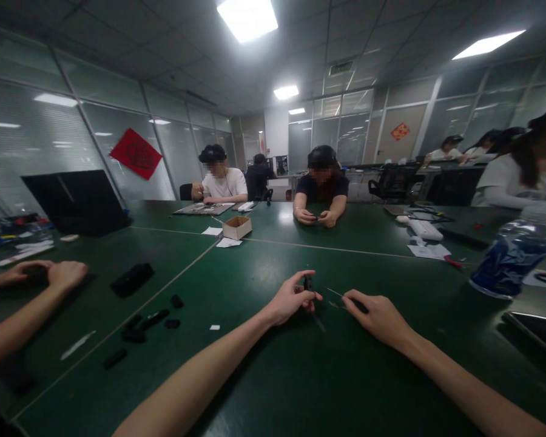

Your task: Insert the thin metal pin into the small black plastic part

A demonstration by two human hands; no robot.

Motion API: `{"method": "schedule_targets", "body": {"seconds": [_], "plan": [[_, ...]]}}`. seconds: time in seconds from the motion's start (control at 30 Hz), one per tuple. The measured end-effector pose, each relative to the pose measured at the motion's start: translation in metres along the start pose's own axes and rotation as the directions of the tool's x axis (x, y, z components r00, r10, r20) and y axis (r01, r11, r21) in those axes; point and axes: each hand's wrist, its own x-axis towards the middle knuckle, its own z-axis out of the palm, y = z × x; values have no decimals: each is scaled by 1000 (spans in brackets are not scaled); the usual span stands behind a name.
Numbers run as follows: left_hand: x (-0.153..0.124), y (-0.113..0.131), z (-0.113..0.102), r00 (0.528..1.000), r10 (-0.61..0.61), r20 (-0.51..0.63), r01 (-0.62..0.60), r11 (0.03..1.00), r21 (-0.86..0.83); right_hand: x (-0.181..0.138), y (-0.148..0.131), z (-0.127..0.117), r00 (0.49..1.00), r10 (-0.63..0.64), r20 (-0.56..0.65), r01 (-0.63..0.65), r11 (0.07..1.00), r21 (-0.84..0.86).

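Over the green table [273,376], my left hand [291,298] pinches a small black part [308,283] upright between thumb and fingers; its exact kind is too small to tell. To the right of it, my right hand [375,315] is closed on a thin, pointed metal tool [335,293], whose tip points toward the black part with a gap between them. Most of the tool is hidden in my fingers. Left of my left forearm lie several small black pieces [155,318], and a small white scrap [215,327] is closer to my arm.
A black case [132,279] lies at the left, near a co-worker's hands [66,276]. Farther back stands an open cardboard box [237,228]. At the right are a large bottle [514,252] and a phone [539,334]. Across the table another person's hands [317,217] hold something small.
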Motion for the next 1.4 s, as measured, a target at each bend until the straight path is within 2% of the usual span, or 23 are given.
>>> {"method": "schedule_targets", "body": {"seconds": [0.33, 0.63, 0.9, 1.03, 1.27, 1.4], "plan": [[2, -5, -3, 997, -65, 39, 66, 998, -7, 1, 4, 5, 999, -25, -35, 24, 999, -45], [4, -10, -3, 999, -9, 43, 9, 1000, 1, 0, 3, 2, 999, -38, -14, 38, 999, 7], [4, -10, -4, 999, 3, 36, -7, 996, 94, 0, 4, 2, 999, -48, -25, 48, 999, 2], [3, -7, -2, 999, 6, 43, -9, 996, 91, -1, 5, 3, 995, -92, -44, 92, 996, -16], [2, -1, -1, 998, 20, 59, -27, 993, 119, -2, 0, 4, 969, -242, -47, 236, 966, -104], [0, 0, -3, 997, 24, 75, -31, 996, 88, -2, -1, 3, 972, -230, -52, 222, 967, -124]]}}
